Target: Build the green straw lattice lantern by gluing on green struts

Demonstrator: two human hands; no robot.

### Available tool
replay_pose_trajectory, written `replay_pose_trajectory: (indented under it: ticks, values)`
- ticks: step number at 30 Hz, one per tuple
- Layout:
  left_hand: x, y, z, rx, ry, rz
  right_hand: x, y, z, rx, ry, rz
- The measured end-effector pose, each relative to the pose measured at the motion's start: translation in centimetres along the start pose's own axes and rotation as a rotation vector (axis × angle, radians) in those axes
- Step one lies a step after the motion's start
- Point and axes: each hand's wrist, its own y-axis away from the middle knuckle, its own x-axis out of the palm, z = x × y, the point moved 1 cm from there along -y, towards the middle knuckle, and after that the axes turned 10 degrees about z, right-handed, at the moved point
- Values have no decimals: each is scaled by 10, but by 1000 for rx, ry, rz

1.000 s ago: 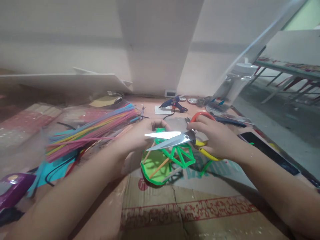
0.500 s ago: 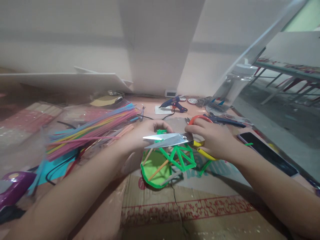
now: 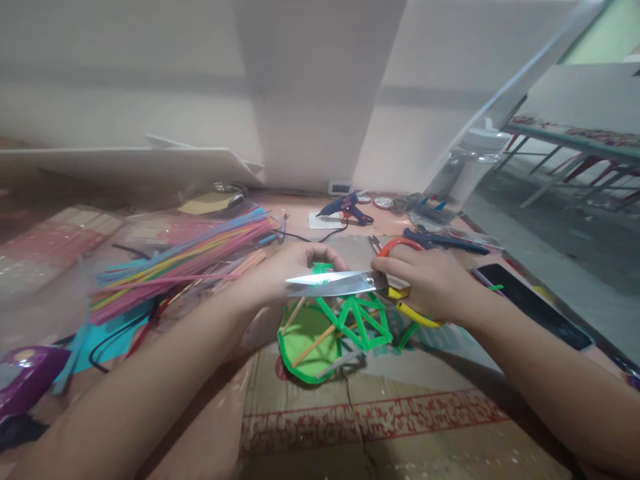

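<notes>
In my right hand (image 3: 425,280) is a pair of scissors (image 3: 333,285), their silver blades pointing left and nearly closed. A yellow handle (image 3: 417,315) shows below my fingers. The blades pass over a craft frame (image 3: 363,327) of bright green strips. A light-green disc (image 3: 313,340) with a green fuzzy rim and orange sticks lies directly below and left of that frame. Closed at the frame's upper left, my left hand (image 3: 300,263) has its fingers curled by a green strip; the blades partly hide this grip. Beside my right fingers an orange-red loop (image 3: 400,245) shows.
A blue glue gun (image 3: 345,207) rests at the back. Left lies a bundle of coloured pipe cleaners (image 3: 185,260), with a purple tool (image 3: 33,377) nearer me. At right are a phone (image 3: 533,307) and a clear bottle (image 3: 463,173). Printed cardboard (image 3: 400,427) covers the front.
The scissor blades have come closer together. The yellow handle has shifted slightly down, and the green disc and frame have moved a little toward me. My left hand has hardly moved.
</notes>
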Motion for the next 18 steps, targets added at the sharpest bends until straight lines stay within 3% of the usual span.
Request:
replay_pose_trajectory:
  ticks: [4, 9, 13, 15, 18]
  values:
    - [5, 1, -8, 1, 34, -44, 3, 1, 0, 56, -54, 32]
    - [5, 2, -14, 66, 69, -142, -10, -4, -11, 400, -262, 7]
    - [6, -1, -8, 268, 108, -393, -11, 4, -40, 618, -272, 31]
    - [7, -4, 0, 334, -3, -527, -1, 12, -55, 691, -294, 112]
    - [5, -7, 11, 302, -312, -526, 19, 20, -69, 710, -360, 209]
